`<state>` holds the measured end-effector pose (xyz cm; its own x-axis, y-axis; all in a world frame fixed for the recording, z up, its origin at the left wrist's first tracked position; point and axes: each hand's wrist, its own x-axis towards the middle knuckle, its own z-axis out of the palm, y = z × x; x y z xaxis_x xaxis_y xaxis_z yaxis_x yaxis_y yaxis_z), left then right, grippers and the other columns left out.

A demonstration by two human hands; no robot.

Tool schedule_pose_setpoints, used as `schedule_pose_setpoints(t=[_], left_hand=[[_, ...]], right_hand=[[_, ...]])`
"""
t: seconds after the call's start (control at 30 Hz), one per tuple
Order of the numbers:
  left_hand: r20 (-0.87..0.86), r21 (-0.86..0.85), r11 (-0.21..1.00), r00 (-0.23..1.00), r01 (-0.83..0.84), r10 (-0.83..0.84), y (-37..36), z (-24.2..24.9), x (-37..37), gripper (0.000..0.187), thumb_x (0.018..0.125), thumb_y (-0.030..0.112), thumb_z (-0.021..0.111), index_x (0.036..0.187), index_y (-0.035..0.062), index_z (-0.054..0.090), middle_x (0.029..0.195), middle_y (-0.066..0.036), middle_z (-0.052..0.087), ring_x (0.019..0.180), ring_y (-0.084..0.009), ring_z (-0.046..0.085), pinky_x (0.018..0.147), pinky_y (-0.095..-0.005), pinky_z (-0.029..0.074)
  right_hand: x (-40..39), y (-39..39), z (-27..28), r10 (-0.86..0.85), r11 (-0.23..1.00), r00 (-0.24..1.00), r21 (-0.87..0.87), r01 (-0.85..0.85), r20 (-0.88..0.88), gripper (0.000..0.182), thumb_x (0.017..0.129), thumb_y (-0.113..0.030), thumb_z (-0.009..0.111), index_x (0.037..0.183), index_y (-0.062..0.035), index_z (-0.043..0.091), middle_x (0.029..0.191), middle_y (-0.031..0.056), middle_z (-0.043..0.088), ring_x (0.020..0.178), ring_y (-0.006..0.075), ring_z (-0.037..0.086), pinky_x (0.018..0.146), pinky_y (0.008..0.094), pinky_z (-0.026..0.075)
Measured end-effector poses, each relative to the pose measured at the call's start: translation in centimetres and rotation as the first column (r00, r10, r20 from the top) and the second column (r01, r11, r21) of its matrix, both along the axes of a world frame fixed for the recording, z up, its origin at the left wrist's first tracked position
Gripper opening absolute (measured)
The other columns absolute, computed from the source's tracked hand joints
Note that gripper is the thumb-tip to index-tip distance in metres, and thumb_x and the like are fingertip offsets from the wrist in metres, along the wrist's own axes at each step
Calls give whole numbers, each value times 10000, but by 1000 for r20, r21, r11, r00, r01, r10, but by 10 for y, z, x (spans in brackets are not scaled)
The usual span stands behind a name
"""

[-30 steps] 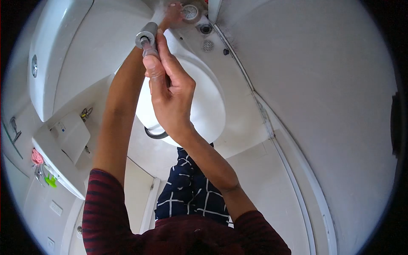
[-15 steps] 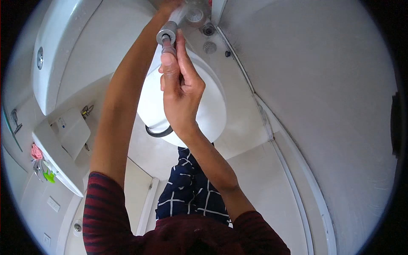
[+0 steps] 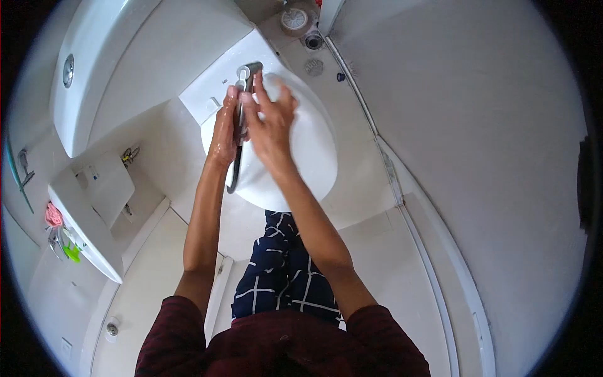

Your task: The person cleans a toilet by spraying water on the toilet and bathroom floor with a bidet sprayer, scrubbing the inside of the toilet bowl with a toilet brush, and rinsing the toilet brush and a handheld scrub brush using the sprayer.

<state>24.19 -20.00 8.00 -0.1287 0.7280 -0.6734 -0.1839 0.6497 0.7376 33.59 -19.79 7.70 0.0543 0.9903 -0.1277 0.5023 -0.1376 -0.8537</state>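
Between my hands, above the white toilet lid (image 3: 308, 154), is a silver bidet sprayer (image 3: 244, 74), its head pointing away from me and its dark hose (image 3: 235, 168) hanging down toward me. My left hand (image 3: 224, 129), wet and glistening, lies closed along the left side of the handle. My right hand (image 3: 271, 119) is at the right side, thumb and index finger close against the sprayer. Its other fingers are spread and smeared by motion. Parts of the handle are hidden by the hands.
A white cistern with a flush button (image 3: 68, 70) stands at the upper left. Beyond the toilet are a round container (image 3: 294, 20) and floor drains (image 3: 313, 42). A shelf with hanging items (image 3: 100, 235) is on the left; a metal-edged partition (image 3: 377, 135) runs along the right.
My left hand has come back from far ahead to the sprayer. My right hand has loosened from its grip and spread its fingers. The water spray seen before is gone.
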Motion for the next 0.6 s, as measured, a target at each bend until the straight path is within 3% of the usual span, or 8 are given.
schedule_pose_setpoints(t=[0.03,0.1,0.13,0.2,0.23,0.37,0.5,0.6], left_hand=[[-94,-24,1000,996,-10,7,1,25,12,590,822,584,393,969,44,580,621,-13,506,434,-64,344,383,-207,247],[-172,-69,994,980,88,-98,-15,13,-3,582,812,591,397,901,47,586,542,23,437,431,-61,338,392,-200,252],[-214,-103,991,972,82,-102,-24,10,-5,579,810,593,396,882,49,582,524,32,411,430,-58,334,394,-197,246],[-201,-63,998,980,-16,3,-46,0,-14,582,805,606,387,842,56,572,520,40,387,431,-53,327,396,-201,242],[-223,-67,996,974,-61,45,-53,-5,-15,574,807,614,371,800,71,556,513,42,378,426,-53,318,395,-201,236],[-118,-28,987,981,-156,151,-100,-3,-41,568,823,599,342,824,62,526,504,31,387,413,-54,322,391,-199,234],[-236,43,994,966,-97,104,-140,20,-48,567,826,589,346,822,54,535,512,30,402,427,-51,334,397,-200,236],[-259,34,996,961,-88,94,-165,35,-56,576,819,586,364,814,40,550,517,28,412,435,-50,341,401,-203,236]], right_hand=[[17,-6,-7,8,999,996,49,-12,85,405,832,-285,548,1227,-223,482,1344,172,285,1188,328,308,956,419,270],[55,-38,-41,-72,997,995,-23,70,-72,420,841,-300,532,1240,-188,465,1390,167,205,1263,326,208,1015,456,170],[79,-60,-52,-97,958,987,-257,127,125,508,856,-399,474,1296,-164,382,1395,180,176,1281,329,164,1027,464,137],[121,-131,-120,-254,816,926,-451,361,281,770,788,-504,529,1336,-46,242,1366,275,147,1262,394,152,1020,496,122],[137,-162,-154,-337,798,905,-432,421,259,880,734,-555,567,1314,18,235,1315,287,225,1225,402,228,999,482,203],[150,-171,-148,-416,696,881,-545,468,226,853,649,-510,678,1209,40,344,1123,238,407,1058,358,414,891,410,363],[169,-184,-151,-494,645,866,-637,422,74,682,651,-321,709,1138,46,403,1072,213,464,946,284,504,816,353,416],[184,-182,-133,-604,583,797,-696,420,-25,641,645,-319,713,1106,33,440,972,177,540,847,250,549,763,333,441]])
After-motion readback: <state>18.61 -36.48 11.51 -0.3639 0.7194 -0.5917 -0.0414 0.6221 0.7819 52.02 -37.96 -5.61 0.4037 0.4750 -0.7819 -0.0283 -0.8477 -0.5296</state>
